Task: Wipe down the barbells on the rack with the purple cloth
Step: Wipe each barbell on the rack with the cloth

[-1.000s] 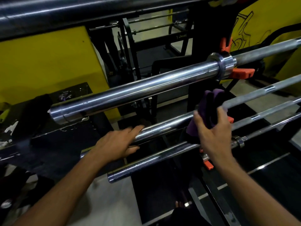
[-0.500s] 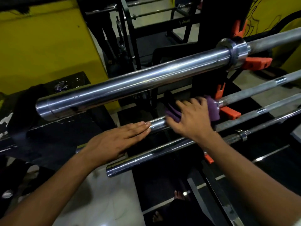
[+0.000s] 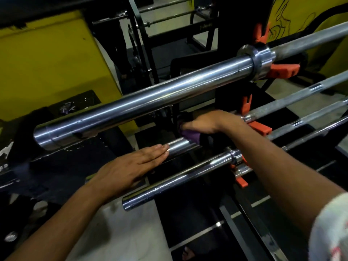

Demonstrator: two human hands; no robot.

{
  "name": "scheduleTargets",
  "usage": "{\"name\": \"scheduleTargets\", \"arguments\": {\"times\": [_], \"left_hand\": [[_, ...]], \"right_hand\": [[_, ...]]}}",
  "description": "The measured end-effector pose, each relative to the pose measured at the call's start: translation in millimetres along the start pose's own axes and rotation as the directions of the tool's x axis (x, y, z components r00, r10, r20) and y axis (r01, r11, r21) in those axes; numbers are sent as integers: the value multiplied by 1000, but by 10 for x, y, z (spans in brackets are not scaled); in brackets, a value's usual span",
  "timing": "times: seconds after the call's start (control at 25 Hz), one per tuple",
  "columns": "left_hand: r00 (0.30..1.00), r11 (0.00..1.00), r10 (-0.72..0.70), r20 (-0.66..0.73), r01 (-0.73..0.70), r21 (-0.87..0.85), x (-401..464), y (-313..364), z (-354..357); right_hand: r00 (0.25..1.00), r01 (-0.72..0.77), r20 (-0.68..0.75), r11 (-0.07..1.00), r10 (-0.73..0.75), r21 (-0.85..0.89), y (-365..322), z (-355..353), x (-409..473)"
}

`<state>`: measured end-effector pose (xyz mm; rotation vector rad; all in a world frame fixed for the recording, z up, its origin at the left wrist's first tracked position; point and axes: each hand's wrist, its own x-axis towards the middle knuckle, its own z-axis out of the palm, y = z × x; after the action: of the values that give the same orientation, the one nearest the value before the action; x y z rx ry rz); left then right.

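Yellow gym wall, shiny barbells on a rack.
Right hand (image 3: 211, 122) squeezes the soft purple cloth (image 3: 190, 136) around a slippery bar (image 3: 178, 146); left hand (image 3: 128, 166) lies flat.

Yellow wall (image 3: 47, 59) up-left of the hands, pale floor (image 3: 120, 232) beneath them, black gym frames (image 3: 143, 44) beyond, dim lighting.

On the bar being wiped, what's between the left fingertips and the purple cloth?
Only a bare, shiny stretch of that bar's sleeve separates the left hand from the purple cloth, seen in the head view.
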<state>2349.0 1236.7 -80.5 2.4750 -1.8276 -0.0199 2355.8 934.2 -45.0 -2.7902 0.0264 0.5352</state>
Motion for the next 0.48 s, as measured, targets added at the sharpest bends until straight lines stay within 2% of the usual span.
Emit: {"name": "scheduleTargets", "arguments": {"times": [0.04, 0.08, 0.12, 0.16, 0.2, 0.24, 0.32, 0.36, 0.44, 0.48], "left_hand": [[1000, 1000, -1, 1, 1, -9, 7, -1, -4], [1000, 1000, 5, -5, -5, -14, 11, -7, -1], [1000, 1000, 9, -11, -9, -18, 16, -12, 2], [1000, 1000, 7, -19, -8, -24, 23, -8, 8], [1000, 1000, 5, -23, -6, -28, 26, 2, 4], [1000, 1000, 6, -20, -7, -27, 23, 15, -8], [1000, 1000, -7, -4, 7, -25, 20, 45, -52], [1000, 1000, -15, 1, 15, -23, 14, 56, -64], [1000, 1000, -3, -6, 3, -24, 18, 59, -68], [1000, 1000, 8, -12, -8, -26, 20, 55, -62]], "right_hand": [[969, 19, -244, 994, -44, -105, 73, 147, -70], [867, 31, -483, 981, -121, -189, 119, 401, -245], [761, 25, -625, 971, -172, -237, 116, 665, -460], [682, 18, -698, 959, -219, -283, 98, 829, -555], [672, 12, -705, 955, -226, -295, 91, 868, -547], [743, 13, -644, 966, -182, -258, 74, 730, -466], [925, -96, -380, 979, 20, -181, -40, 298, -300], [958, -122, -280, 976, 69, -180, -74, 217, -239], [916, -50, -402, 985, -19, -163, -22, 337, -241], [834, -41, -551, 990, -39, -133, 4, 511, -295]]}}
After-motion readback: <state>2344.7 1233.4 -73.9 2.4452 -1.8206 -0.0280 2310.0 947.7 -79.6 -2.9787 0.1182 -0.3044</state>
